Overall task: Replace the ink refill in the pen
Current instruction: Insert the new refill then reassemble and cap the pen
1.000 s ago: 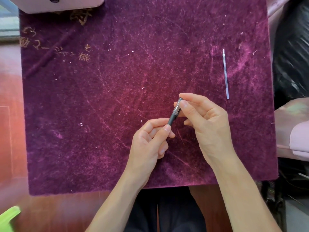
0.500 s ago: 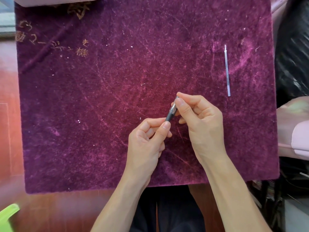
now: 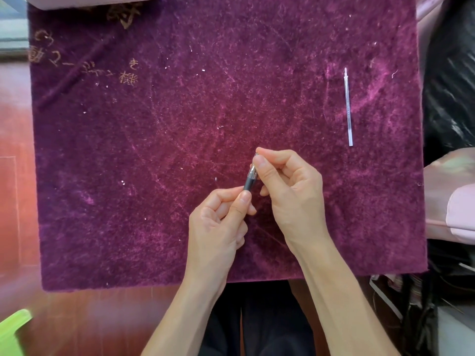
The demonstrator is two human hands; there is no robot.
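Both hands hold one pen (image 3: 249,180) above the lower middle of a purple velvet mat (image 3: 154,150). The pen has a dark grip and a clear tip section and points up and slightly right. My left hand (image 3: 221,222) pinches its lower end between thumb and forefinger, hiding the rest of the barrel. My right hand (image 3: 288,191) grips the clear tip end with thumb and forefinger. A thin clear refill (image 3: 348,106) lies alone on the mat at the upper right, roughly upright, well apart from both hands.
The mat lies on a reddish wooden table (image 3: 77,319). A pale pink object (image 3: 452,201) sits beyond the mat's right edge, with black plastic (image 3: 452,73) behind it. A green thing (image 3: 12,330) pokes in at the bottom left. A white object (image 3: 84,0) overlaps the top left.
Both hands stay on the pen with the same grip. The view has shifted slightly; the refill has not moved on the mat.
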